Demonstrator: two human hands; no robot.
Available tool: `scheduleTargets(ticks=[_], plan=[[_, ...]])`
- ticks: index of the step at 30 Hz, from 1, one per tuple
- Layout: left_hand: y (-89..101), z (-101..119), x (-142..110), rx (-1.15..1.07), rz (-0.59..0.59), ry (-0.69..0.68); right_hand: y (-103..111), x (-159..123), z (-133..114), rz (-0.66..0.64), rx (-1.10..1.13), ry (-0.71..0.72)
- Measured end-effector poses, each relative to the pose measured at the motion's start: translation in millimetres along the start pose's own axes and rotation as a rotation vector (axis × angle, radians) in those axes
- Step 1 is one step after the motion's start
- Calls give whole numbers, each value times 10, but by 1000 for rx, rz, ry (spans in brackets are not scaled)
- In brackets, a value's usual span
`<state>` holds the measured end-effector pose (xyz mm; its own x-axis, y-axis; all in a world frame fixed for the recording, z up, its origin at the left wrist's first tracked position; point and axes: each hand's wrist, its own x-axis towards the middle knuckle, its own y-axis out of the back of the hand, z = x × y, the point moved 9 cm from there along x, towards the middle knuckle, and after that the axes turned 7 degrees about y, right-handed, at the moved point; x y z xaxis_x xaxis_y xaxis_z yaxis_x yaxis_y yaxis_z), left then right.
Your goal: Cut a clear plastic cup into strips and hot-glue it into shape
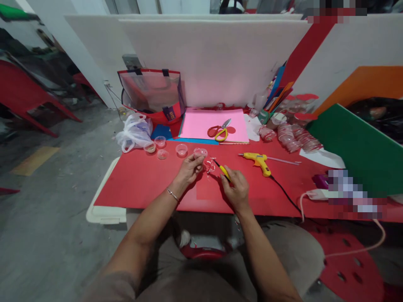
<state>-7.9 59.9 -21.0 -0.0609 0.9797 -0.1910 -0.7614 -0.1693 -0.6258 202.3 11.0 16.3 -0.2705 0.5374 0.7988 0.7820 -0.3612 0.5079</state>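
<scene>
Pinching clear cup, left grip, clasping yellow tool, right grip, table edge under forearms

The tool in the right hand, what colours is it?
The tool is yellow and black. It shows best in the head view, the only one here.

no text readable; marks on purple patch of clear bag, far left corner of desk, too blurred.

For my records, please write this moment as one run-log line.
left hand: holds clear cup | right hand: grips yellow-handled tool | nearby: yellow glue gun; scissors on pink sheet
</scene>
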Motion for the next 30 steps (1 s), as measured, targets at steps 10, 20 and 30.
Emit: scheduleTargets(ticks=[10,20,30], plan=[[-3,4,-9,-11,20,10,-54,-8,0,-46,38,-24],[-49,70,-29,99,18,-87,-99,-27,-5,-110,41,-9],[34,76,-16,109,71,-89,-75,-41,-9,-80,-12,-3]])
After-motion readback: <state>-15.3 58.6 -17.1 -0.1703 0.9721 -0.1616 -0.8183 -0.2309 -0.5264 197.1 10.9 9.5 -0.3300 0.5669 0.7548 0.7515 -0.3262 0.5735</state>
